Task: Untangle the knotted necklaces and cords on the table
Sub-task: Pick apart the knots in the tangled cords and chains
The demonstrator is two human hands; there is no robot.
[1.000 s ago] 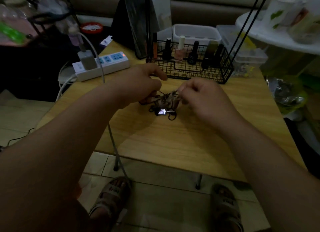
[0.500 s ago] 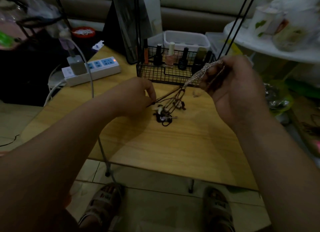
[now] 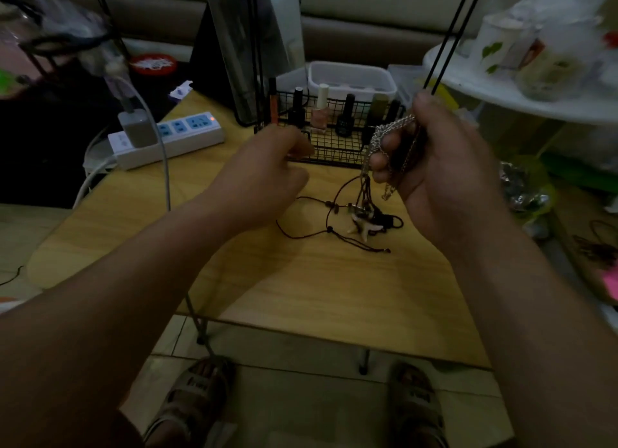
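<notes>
Fingers (image 3: 382, 161) of the right hand (image 3: 444, 180) curl round a silver chain (image 3: 394, 124), held above the table (image 3: 334, 297).
Dark knotted cords (image 3: 364, 218) lie at six o'clock of them; left hand (image 3: 264, 176) blurred, grip unclear.

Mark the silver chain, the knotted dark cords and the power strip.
silver chain (image 3: 389, 126): head view, on its upper links.
knotted dark cords (image 3: 366, 214): head view, on the middle of the tangle.
power strip (image 3: 180, 144): head view, on its white front side.
</notes>
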